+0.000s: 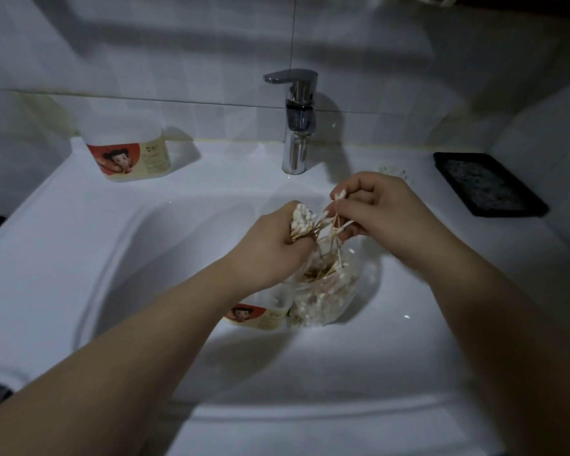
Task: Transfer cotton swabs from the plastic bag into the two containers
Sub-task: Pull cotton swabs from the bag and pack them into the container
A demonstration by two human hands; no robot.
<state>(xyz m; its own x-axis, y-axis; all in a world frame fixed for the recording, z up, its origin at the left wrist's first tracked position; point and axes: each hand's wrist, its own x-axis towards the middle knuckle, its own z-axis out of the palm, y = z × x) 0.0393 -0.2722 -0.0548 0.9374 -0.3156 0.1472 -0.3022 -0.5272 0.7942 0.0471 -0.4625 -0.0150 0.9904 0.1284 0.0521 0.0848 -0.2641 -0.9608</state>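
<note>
Your left hand (270, 248) is clenched round a thick bundle of cotton swabs (301, 222), heads up, above the plastic bag (329, 291) that lies in the sink (112, 225) basin with more swabs inside. Your right hand (385, 212), just to the right, pinches a few loose swabs by their sticks. One container (259, 315) sits in the basin just left of the bag (half hidden under your left wrist); the other container (129, 153) stands on the far-left ledge, well apart, left of the faucet (297, 126).
</note>
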